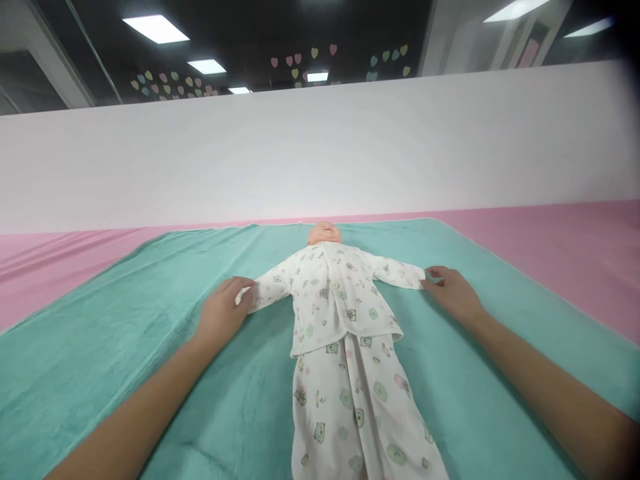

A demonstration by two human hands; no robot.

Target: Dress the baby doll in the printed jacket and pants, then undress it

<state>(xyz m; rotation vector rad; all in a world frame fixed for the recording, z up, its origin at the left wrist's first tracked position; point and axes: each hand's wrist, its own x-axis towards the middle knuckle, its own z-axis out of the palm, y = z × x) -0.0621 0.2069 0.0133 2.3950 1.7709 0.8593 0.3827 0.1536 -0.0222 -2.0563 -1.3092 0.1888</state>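
A baby doll (324, 233) lies on its back, head at the far end, arms spread to both sides. It wears a white long-sleeved top (340, 290) with small bear and green prints, and matching trousers (345, 407) that run out of the bottom of the view. My left hand (225, 308) pinches the cuff of the sleeve on the left. On the other side, my right hand (453, 290) pinches the end of the right-hand sleeve between thumb and fingers. The doll's own hands do not show.
Under the doll spreads a teal blanket (150, 333), slightly creased. A pink sheet (565, 260) shows beyond its edges. Behind stands a low white wall (300, 153), with dark glass (350, 27) bearing heart stickers above it.
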